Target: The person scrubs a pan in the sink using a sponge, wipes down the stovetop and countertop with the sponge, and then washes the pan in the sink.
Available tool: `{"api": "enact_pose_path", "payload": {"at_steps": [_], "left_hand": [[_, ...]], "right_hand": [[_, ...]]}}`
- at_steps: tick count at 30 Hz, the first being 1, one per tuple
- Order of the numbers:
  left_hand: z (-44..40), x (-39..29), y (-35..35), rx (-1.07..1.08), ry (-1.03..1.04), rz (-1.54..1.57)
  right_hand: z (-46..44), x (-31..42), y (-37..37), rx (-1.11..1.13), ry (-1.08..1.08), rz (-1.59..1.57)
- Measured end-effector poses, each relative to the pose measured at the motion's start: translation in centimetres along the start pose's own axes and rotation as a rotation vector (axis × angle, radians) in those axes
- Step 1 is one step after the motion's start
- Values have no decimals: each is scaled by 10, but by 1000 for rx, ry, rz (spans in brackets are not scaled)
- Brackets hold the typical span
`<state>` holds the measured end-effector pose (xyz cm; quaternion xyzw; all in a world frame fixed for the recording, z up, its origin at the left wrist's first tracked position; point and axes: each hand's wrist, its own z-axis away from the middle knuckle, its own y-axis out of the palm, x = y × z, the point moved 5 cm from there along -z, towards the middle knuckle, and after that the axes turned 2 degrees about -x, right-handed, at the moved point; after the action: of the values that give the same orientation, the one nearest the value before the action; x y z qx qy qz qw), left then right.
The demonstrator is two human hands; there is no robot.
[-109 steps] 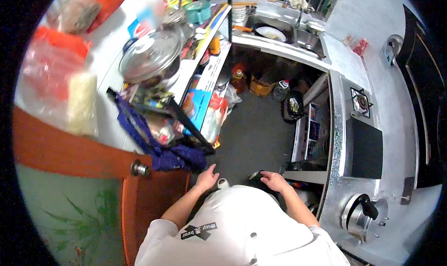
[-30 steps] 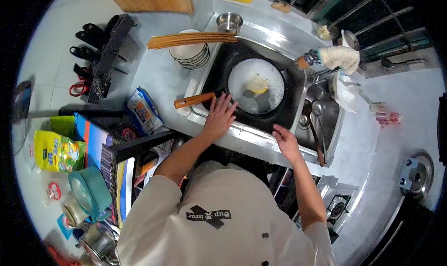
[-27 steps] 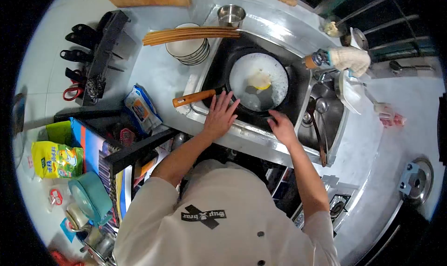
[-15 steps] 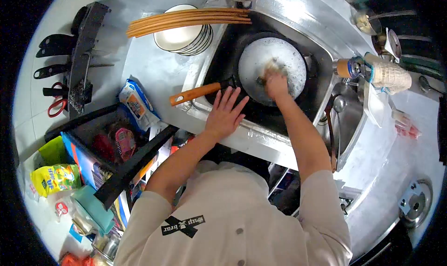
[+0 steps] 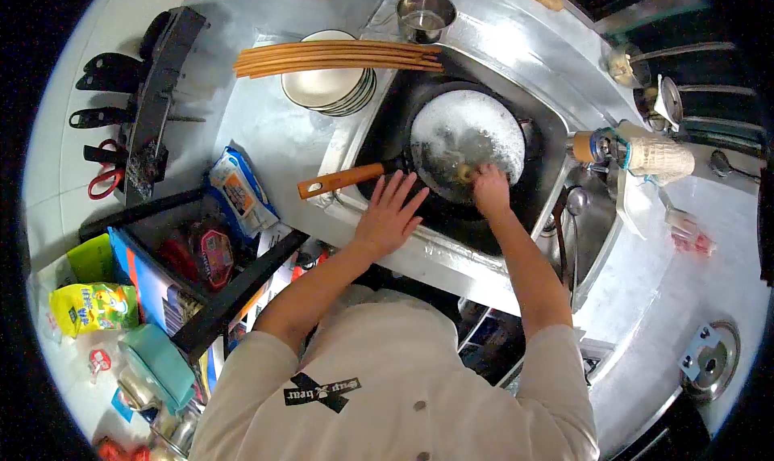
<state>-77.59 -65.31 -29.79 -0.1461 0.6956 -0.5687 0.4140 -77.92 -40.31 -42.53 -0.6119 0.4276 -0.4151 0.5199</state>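
Observation:
A dark pan with white suds and cloudy water sits in the sink. Its wooden handle juts out over the sink's left rim. My left hand rests open at the front edge of the sink, fingers spread, its fingertips close to the handle's base. My right hand is at the near side of the pan, fingers curled down at the water. Beside these fingertips a small yellowish scrubber-like piece shows in the water; whether the fingers grip it is partly hidden.
Chopsticks lie across stacked bowls and the sink's corner. A metal pot stands behind. Knives hang in a rack at left. A small basin with spoons and a faucet are at right.
My right hand has moved from the pan's middle toward its near right side. The suds have shifted, baring cloudy water. My left hand stays in place; the view has tilted slightly.

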Motion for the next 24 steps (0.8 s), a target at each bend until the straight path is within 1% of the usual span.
{"api": "enact_pose_path", "payload": {"at_steps": [3,4,5,7,8,9,11,12,13,14,15,17,18,19,21,22,23,24], "left_hand": [[2,-3,6,-20,14,3],[2,-2,8,-17,10,-8],[1,0,9,-15,13,-21],[1,-3,6,-7,7,-42],[1,-4,3,-4,-11,-57],[0,-5,2,-17,-5,-68],[2,-7,1,-20,-44,-59],[2,-12,-1,-21,-44,-65],[0,-16,-8,-94,-57,-52],[-3,-19,-15,-170,-73,-38],[-8,-27,-19,-174,-76,-41],[-22,-48,-24,-241,-122,405],[-31,-54,-15,-245,-218,555],[-46,-64,-1,-251,-216,554],[-66,-55,54,-234,-817,1512],[-77,-52,58,-232,-815,1519],[-90,-56,71,-100,-874,1872],[-102,-65,80,62,-919,2223]], "right_hand": [[-19,-17,0,343,555,-31],[-25,-2,9,525,330,31],[-29,6,10,515,341,23],[-40,27,0,406,114,-91],[-39,9,10,395,338,-127],[-41,4,-2,379,336,-124],[-24,-18,-27,247,973,-776],[-20,-17,-25,199,999,-973],[-15,-20,-26,191,991,-976],[-6,-22,-27,94,1053,-1176],[0,-20,-39,-3,1113,-1376],[1,-17,-78,-16,1099,-1421],[-1,-15,-90,-36,1084,-1466],[0,-12,-93,-40,1078,-1465],[-3,-2,-107,-138,821,-1307],[-5,8,-127,-237,663,-1100],[-2,19,-132,-113,671,-1107],[-4,34,-153,-9,677,-1198]]}}
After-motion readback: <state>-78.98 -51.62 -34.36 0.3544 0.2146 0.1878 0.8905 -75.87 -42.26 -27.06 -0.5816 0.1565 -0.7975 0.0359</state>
